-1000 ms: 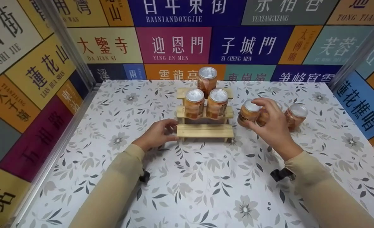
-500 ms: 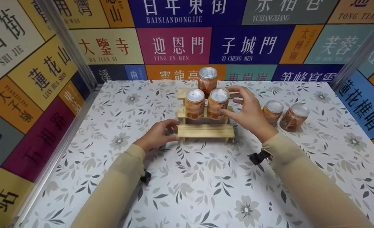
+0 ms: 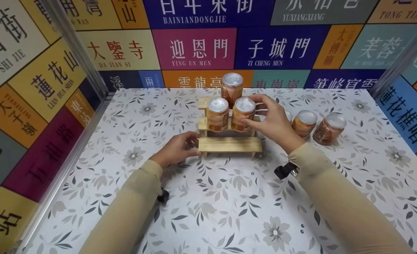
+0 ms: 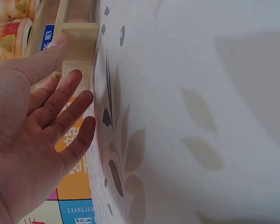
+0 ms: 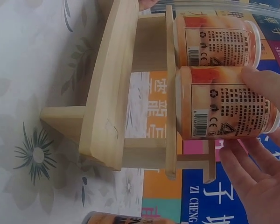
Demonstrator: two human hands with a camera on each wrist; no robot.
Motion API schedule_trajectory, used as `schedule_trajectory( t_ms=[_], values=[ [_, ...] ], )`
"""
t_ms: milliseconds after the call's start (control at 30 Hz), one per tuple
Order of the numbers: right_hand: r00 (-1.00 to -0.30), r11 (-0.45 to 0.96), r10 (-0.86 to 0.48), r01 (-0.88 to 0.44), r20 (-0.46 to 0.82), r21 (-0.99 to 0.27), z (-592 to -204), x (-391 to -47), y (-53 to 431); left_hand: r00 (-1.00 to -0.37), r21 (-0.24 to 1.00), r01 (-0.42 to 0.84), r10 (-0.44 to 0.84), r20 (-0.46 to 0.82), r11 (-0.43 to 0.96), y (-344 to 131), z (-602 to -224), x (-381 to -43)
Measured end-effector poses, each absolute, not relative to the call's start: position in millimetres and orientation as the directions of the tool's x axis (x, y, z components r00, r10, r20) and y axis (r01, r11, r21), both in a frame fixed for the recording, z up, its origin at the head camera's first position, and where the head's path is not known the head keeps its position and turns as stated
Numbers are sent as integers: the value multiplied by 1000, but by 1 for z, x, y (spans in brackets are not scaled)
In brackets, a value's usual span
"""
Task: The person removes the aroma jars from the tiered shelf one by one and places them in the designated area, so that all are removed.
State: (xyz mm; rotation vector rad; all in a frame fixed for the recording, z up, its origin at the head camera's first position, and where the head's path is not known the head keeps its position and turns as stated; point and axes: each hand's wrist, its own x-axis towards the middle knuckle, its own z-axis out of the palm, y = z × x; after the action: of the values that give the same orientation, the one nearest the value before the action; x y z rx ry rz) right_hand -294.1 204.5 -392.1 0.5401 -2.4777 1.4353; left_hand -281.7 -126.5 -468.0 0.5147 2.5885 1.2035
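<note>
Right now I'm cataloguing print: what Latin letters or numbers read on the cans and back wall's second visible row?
"CE": gripped can
"CE": neighbouring can
"DA JIAN SI": cream panel
"YING EN MEN": pink panel
"ZI CHENG MEN": navy panel
Orange panel, teal panel: blurred.
Other can print, digits: too small.

sleeves (image 3: 124, 208): 2, long, plain beige | wrist units (image 3: 283, 171): 2, small, black

My left wrist view gives me the left hand (image 4: 25, 144), palm showing, fingers apart and slightly bent. The thumb tip overlaps the wooden stand (image 4: 81, 42); how firmly it touches, I can't tell. Above it I get two fruit-printed cans (image 4: 11, 39), cut off by the edge. The leaf-patterned table (image 4: 168, 121) fills my right side; a lettered wall (image 4: 74, 189) shows behind the fingers.
</note>
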Motion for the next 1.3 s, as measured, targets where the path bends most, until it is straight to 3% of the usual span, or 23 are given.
schedule_trajectory(
  t_ms=[433, 1033, 1300],
  values=[
    [-880, 478, -104, -452, 463, -753, -397, -270, 220, -908, 765, 226, 415, -59, 603, -124, -469, -281],
    [-891, 502, 24, -382, 454, -776, -420, -236, 284, -903, 755, 254, 429, -39, 604, -126, -466, -281],
    [-923, 591, 72, -266, 377, -762, -443, -233, 300, -902, 756, 255, 430, -39, 603, -125, -469, -280]
  ],
)
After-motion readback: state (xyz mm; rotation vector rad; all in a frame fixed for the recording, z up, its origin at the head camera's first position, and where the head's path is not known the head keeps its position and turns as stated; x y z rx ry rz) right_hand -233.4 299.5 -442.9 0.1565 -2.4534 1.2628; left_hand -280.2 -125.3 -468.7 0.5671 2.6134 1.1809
